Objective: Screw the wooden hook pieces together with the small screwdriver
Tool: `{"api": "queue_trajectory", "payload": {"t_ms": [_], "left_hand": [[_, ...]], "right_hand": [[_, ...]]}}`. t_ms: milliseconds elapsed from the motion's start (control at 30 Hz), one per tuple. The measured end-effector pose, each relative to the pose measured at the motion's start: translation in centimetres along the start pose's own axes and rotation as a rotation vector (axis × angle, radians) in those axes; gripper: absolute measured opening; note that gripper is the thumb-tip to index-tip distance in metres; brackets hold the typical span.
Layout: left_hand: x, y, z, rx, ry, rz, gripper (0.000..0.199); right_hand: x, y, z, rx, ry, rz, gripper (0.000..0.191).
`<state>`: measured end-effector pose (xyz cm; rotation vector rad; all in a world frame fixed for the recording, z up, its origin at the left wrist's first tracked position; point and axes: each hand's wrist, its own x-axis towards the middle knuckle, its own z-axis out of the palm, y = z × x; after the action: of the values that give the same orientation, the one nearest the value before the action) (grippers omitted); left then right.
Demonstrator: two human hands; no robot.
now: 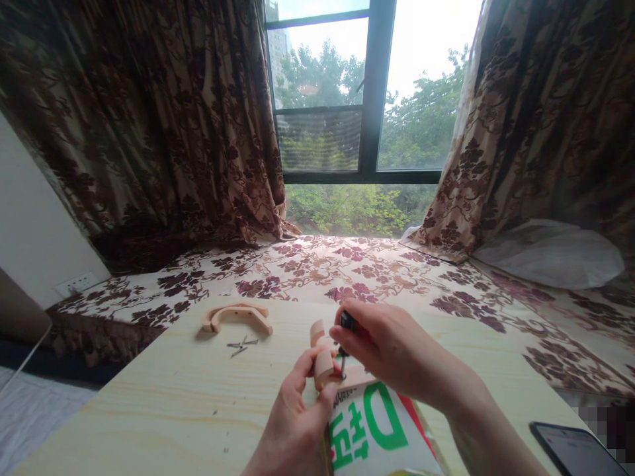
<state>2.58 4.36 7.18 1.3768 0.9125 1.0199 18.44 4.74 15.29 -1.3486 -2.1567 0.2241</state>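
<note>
My right hand point(367, 337) is closed round the dark handle of a screwdriver point(347, 322), whose metal shaft points down at a light wooden piece point(354, 377). With its fingers and thumb, my left hand point(305, 403) grips the rounded end point(324, 367) of the wooden work. Another rounded wooden end point(317, 330) stands just behind. Under the wood lies a white packet point(370, 430) with green lettering. To the left, two curved wooden pieces point(238, 311) rest on the table, and several screws point(242, 345) lie in front of them.
The pale wooden table point(163, 396) stands against a ledge with a flowered cloth point(307, 268). A phone point(570, 449) lies at the table's right front. Behind are a window and patterned curtains point(198, 132), with a clear plastic bag point(550, 254) on the right of the ledge.
</note>
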Motion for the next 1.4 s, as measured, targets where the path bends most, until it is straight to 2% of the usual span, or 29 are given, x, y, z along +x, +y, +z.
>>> {"api": "queue_trajectory", "payload": {"t_ms": [200,367,600,800,1000,1200,1400], "left_hand": [[-0.2,-0.1,0.0,-0.008,-0.026,-0.009,0.025],[-0.4,0.3,0.2,0.001,-0.012,-0.002,0.027],[0.1,-0.8,-0.1,-0.034,0.114,0.019,0.032],[0.4,-1.8,-0.3,-0.051,0.108,0.001,0.041],[0.4,-1.6,-0.4,-0.018,0.106,0.018,0.038],[0.4,-1.6,-0.2,-0.029,0.111,0.006,0.038],[0.5,-1.8,-0.3,-0.035,0.106,0.018,0.036]], "right_hand": [[0.2,0.3,0.5,-0.078,0.067,0.051,0.020],[0.2,-0.1,0.3,0.002,0.034,0.005,0.011],[0.5,0.3,1.2,-0.083,0.085,0.042,0.019],[0.2,-0.2,1.0,0.047,-0.036,-0.027,0.018],[0.8,0.6,1.7,-0.076,0.069,0.103,0.021],[0.5,0.1,1.4,-0.013,0.002,0.040,0.008],[0.5,0.2,1.4,-0.169,0.037,0.087,0.016]]}}
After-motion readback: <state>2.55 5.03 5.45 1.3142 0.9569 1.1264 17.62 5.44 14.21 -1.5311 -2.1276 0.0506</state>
